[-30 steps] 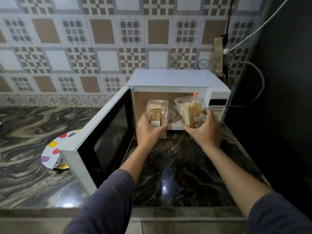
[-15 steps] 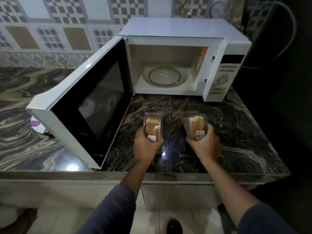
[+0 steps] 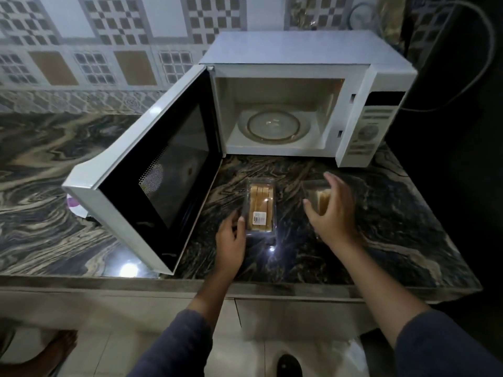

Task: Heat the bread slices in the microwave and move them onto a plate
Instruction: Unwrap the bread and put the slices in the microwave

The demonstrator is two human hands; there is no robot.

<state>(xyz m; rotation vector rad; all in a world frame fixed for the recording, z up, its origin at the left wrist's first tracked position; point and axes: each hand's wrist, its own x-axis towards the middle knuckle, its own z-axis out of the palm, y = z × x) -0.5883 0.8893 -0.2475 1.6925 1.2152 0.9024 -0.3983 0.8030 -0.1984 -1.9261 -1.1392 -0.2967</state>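
Closest in, two dark sleeves (image 3: 174,346) reach forward over a pale tiled floor, where a bare foot (image 3: 60,346) stands at the lower left. Past the stone edge of the counter (image 3: 381,227), the left hand (image 3: 231,240) rests low on the marbled top with its fingers loosely curled and gripping nothing. Its thumb tip sits at the near left corner of a clear bread pack (image 3: 261,205). That pack lies flat on the counter, its slices standing in a row and a small white label on its near end.

Just to its right, a little apart, lies the second bread pack (image 3: 321,198). The right hand (image 3: 333,216) is arched over it with fingers spread and relaxed, the thumb by the pack's left side, not clasped round it. Much of this pack is hidden under the palm.

Both packs lie in front of the microwave (image 3: 299,50), outside it. The microwave door (image 3: 163,170) is swung wide to the left, its dark window facing the packs. From behind the door's outer corner peeks a white edge with a purple spot, probably the plate (image 3: 74,206). Inside the lit cavity the glass turntable (image 3: 273,125) lies on the floor, and the control panel (image 3: 367,131) sits on the right front. Beyond stands a patterned tiled wall (image 3: 109,36), and a cable (image 3: 484,63) loops down at the far right
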